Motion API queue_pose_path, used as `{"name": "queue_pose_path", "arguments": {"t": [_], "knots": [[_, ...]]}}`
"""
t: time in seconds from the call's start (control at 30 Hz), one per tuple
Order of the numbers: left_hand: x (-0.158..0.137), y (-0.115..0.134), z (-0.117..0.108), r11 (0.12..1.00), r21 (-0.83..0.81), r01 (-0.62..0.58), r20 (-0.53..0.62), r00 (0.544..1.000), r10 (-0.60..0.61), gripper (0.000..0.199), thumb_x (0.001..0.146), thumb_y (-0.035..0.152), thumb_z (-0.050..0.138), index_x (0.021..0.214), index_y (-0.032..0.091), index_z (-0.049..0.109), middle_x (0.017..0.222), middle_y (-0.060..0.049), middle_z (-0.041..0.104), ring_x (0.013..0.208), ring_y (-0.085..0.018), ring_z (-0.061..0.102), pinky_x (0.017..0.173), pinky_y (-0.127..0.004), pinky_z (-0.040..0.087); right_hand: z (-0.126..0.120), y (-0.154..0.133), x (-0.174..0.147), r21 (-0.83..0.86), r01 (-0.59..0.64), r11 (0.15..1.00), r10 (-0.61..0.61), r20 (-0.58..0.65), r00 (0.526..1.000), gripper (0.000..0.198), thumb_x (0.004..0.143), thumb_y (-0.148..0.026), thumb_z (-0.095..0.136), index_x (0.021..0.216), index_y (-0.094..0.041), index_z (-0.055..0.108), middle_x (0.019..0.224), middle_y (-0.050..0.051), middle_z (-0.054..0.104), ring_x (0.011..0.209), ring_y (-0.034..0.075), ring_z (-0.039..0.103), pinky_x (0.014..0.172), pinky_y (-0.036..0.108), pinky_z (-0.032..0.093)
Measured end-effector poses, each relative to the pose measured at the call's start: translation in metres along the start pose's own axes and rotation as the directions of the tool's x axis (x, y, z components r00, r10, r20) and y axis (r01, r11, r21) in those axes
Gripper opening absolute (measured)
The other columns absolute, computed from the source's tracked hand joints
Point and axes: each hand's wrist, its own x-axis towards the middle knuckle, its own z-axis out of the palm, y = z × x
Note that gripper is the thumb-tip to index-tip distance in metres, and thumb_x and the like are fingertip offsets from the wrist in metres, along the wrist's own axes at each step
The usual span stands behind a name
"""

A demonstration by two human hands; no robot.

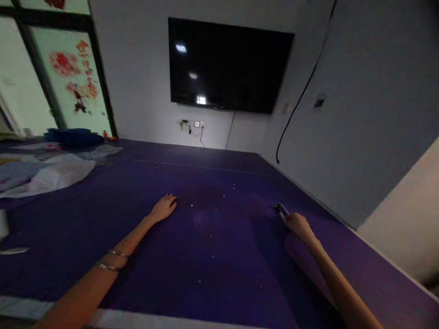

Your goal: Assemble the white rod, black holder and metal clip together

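Observation:
My left hand rests on the purple tabletop, fingers stretched out and nothing in them. On the right, my right hand is closed around a small metal hand tool with two narrow, parted arms, like scissors or pliers; its exact kind is too blurred to tell. The tool's far end points forward and left, close to the tabletop. Several tiny white scraps are scattered between the two hands. Bracelets circle my left forearm.
Crumpled clear plastic and a dark blue bundle lie at the far left. A whitish object stands at the left edge. Beyond the surface, a television hangs on the wall, and a black cable dangles at right.

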Motion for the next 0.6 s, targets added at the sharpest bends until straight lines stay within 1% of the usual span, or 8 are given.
{"name": "queue_pose_path", "arguments": {"t": [0.13, 0.23, 0.3, 0.37, 0.43, 0.5, 0.53, 0.6], "knots": [[-0.002, 0.001, 0.000, 0.998, -0.041, 0.037, -0.021, 0.999, -0.038, 0.048, 0.086, 0.034, 0.030, 0.120, 0.009, 0.054, 0.130, -0.012, 0.051, 0.126, -0.022, 0.040, 0.107, -0.038, 0.026, -0.001, -0.002, -0.001, 0.046, -0.049, 0.998, 0.050, -0.005, 0.999, 0.021, 0.073, -0.022, 0.057, 0.085, -0.016, 0.073, 0.074, 0.009, 0.069, 0.072, 0.020, 0.065, 0.055, 0.022, 0.038], [-0.002, 0.002, -0.003, 0.994, -0.082, 0.067, -0.035, 0.997, -0.070, 0.046, 0.085, 0.032, 0.034, 0.119, 0.009, 0.055, 0.129, -0.013, 0.052, 0.125, -0.023, 0.041, 0.106, -0.038, 0.028, -0.002, -0.005, -0.002, 0.115, -0.068, 0.991, 0.071, -0.023, 0.997, 0.022, 0.072, -0.023, 0.059, 0.088, -0.017, 0.073, 0.077, 0.009, 0.071, 0.077, 0.021, 0.066, 0.058, 0.021, 0.040], [0.000, 0.007, -0.009, 0.989, -0.118, 0.090, -0.071, 0.993, -0.098, 0.043, 0.083, 0.030, 0.038, 0.116, 0.009, 0.057, 0.126, -0.014, 0.054, 0.123, -0.024, 0.043, 0.105, -0.038, 0.030, -0.004, -0.009, -0.002, 0.157, -0.058, 0.986, 0.066, -0.048, 0.997, 0.024, 0.073, -0.024, 0.057, 0.090, -0.017, 0.073, 0.078, 0.009, 0.071, 0.078, 0.022, 0.066, 0.059, 0.022, 0.041], [0.003, 0.019, -0.017, 0.978, -0.184, 0.099, -0.139, 0.982, -0.126, 0.037, 0.082, 0.027, 0.041, 0.110, 0.011, 0.060, 0.122, -0.012, 0.058, 0.119, -0.023, 0.048, 0.103, -0.037, 0.032, -0.008, -0.018, -0.004, 0.184, -0.036, 0.982, 0.051, -0.077, 0.996, 0.026, 0.075, -0.024, 0.055, 0.092, -0.015, 0.073, 0.080, 0.009, 0.072, 0.079, 0.023, 0.066, 0.059, 0.022, 0.042], [0.008, 0.041, -0.028, 0.952, -0.292, 0.093, -0.186, 0.971, -0.152, 0.031, 0.081, 0.024, 0.044, 0.102, 0.014, 0.063, 0.113, -0.009, 0.063, 0.110, -0.021, 0.054, 0.099, -0.034, 0.037, -0.015, -0.032, -0.006, 0.211, 0.007, 0.978, 0.017, -0.111, 0.994, 0.027, 0.075, -0.022, 0.054, 0.093, -0.014, 0.072, 0.082, 0.010, 0.072, 0.079, 0.023, 0.067, 0.060, 0.022, 0.041], [0.014, 0.074, -0.040, 0.899, -0.425, 0.101, -0.187, 0.962, -0.196, 0.027, 0.081, 0.023, 0.043, 0.094, 0.014, 0.066, 0.100, -0.008, 0.068, 0.095, -0.018, 0.061, 0.090, -0.030, 0.043, -0.023, -0.051, -0.009, 0.248, 0.087, 0.965, -0.048, -0.159, 0.986, 0.027, 0.075, -0.021, 0.052, 0.091, -0.014, 0.073, 0.083, 0.009, 0.072, 0.080, 0.023, 0.066, 0.060, 0.021, 0.042], [0.017, 0.092, -0.046, 0.872, -0.482, 0.078, -0.167, 0.969, -0.179, 0.025, 0.081, 0.022, 0.044, 0.090, 0.015, 0.067, 0.095, -0.007, 0.069, 0.089, -0.017, 0.062, 0.084, -0.027, 0.045, -0.028, -0.062, -0.010, 0.274, 0.121, 0.954, -0.073, -0.179, 0.981, 0.027, 0.075, -0.022, 0.052, 0.090, -0.014, 0.073, 0.082, 0.008, 0.072, 0.081, 0.023, 0.066, 0.060, 0.021, 0.042], [0.024, 0.130, -0.055, 0.825, -0.565, 0.007, -0.124, 0.988, -0.093, 0.023, 0.080, 0.023, 0.047, 0.086, 0.015, 0.068, 0.086, -0.005, 0.070, 0.080, -0.015, 0.063, 0.077, -0.024, 0.046, -0.035, -0.087, -0.014, 0.315, 0.160, 0.935, -0.094, -0.214, 0.972, 0.027, 0.075, -0.022, 0.051, 0.089, -0.014, 0.073, 0.081, 0.008, 0.073, 0.079, 0.023, 0.066, 0.060, 0.021, 0.042]]}}
